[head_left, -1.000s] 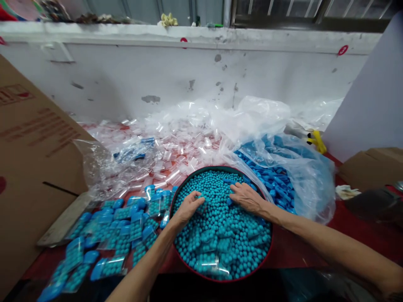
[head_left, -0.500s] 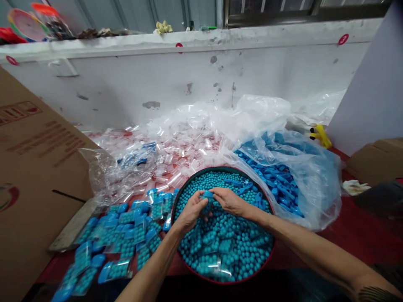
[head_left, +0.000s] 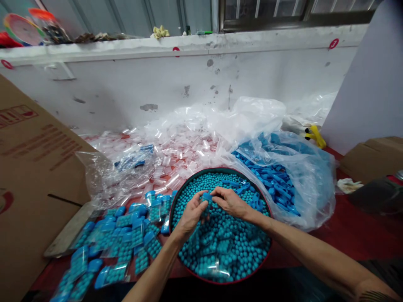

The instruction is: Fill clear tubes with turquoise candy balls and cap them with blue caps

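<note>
My left hand point(head_left: 192, 213) is closed around a small clear container with a blue cap point(head_left: 206, 196), above a round tub point(head_left: 172, 205) of turquoise beads point(head_left: 239, 239). My right hand point(head_left: 231, 203) reaches in from the right, its thumb and fingertips pinched at the cap's right end. The container's body is mostly hidden by my left fingers. Several blue caps point(head_left: 257, 202) lie on the beads at the tub's right. A clear container point(head_left: 217, 268) rests on the beads near the front rim.
Bead-filled containers with blue caps point(head_left: 124, 241) lie left of the tub. Behind it spread clear empty containers point(head_left: 179, 161). A plastic bag point(head_left: 315, 184) of blue caps point(head_left: 275, 180) lies at the right. A cardboard box point(head_left: 37, 176) stands at the left, a white wall point(head_left: 119, 96) behind.
The view has shifted slightly. My right fingers have bent a little and sit lower against the cap; my left hand still holds the container in the same place over the tub.
</note>
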Available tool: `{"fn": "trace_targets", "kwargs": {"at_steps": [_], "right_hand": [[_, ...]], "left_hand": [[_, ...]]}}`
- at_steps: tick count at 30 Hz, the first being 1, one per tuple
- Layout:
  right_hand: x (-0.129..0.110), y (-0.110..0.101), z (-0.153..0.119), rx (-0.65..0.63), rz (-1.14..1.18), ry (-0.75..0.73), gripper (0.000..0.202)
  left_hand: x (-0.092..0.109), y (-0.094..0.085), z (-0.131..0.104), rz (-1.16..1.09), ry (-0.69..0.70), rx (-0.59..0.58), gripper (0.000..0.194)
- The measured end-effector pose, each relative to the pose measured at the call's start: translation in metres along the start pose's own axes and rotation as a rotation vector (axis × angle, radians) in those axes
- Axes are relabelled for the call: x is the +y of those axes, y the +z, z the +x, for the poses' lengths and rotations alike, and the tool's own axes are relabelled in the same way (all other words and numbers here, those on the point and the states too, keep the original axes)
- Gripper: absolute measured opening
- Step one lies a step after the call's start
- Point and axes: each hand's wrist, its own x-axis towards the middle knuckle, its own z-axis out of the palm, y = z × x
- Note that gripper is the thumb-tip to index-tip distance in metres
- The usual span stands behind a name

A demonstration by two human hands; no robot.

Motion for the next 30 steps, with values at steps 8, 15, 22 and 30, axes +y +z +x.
{"fn": "trace_targets", "kwargs": {"at_steps": [8, 15, 22, 30], "right_hand": [[-0.005, 0.002, -0.006, 0.019, 0.04, -0.062, 0.019], [-0.01, -0.026, -0.001, -0.177, -0.154, -0.245, 0.022], [-0.011, -0.027, 0.017, -0.132, 0.253, 0.123, 0.045], [-0.059, -0.021, -0.003, -0.216, -0.398, -0.24, 0.061]], "left_hand": [[0.003, 0.012, -0.004, 0.013, -0.003, 0.114, 0.052], [0.011, 0.013, -0.01, -0.001, -0.065, 0.145, 0.052], [0.033, 0.018, -0.015, 0.073, -0.01, 0.164, 0.063], [0.033, 0.016, -0.019, 0.03, 0.06, 0.252, 0.071]]}}
